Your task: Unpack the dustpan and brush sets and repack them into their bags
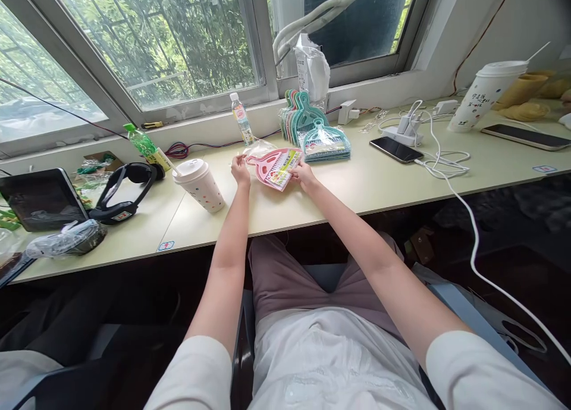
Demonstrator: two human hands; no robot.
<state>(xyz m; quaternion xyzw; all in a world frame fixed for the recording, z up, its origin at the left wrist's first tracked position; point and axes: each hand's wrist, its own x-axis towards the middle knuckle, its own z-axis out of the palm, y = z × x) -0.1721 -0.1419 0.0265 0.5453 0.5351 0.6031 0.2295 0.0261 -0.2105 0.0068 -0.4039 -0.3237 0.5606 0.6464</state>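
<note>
Just above the desk I hold a pink mini dustpan and brush set (270, 167) with a yellow-green label, tilted, its handle toward the left. My left hand (241, 171) is closed in a pinch at the handle end, where clear plastic film shows. My right hand (304, 177) grips the wide pan end, thumb over the label. Behind it stands a row of similar sets (306, 115) in green, red and teal. In front of that row lies a stack of teal sets (325, 142) in clear wrapping.
Left of my arm stands a lidded paper cup (198, 184). A drink bottle (241, 118) is by the window, a headset (127, 190) and tablet (42, 199) further left. A phone (396, 150), white cables (441, 160) and a tall cup (486, 94) occupy the right.
</note>
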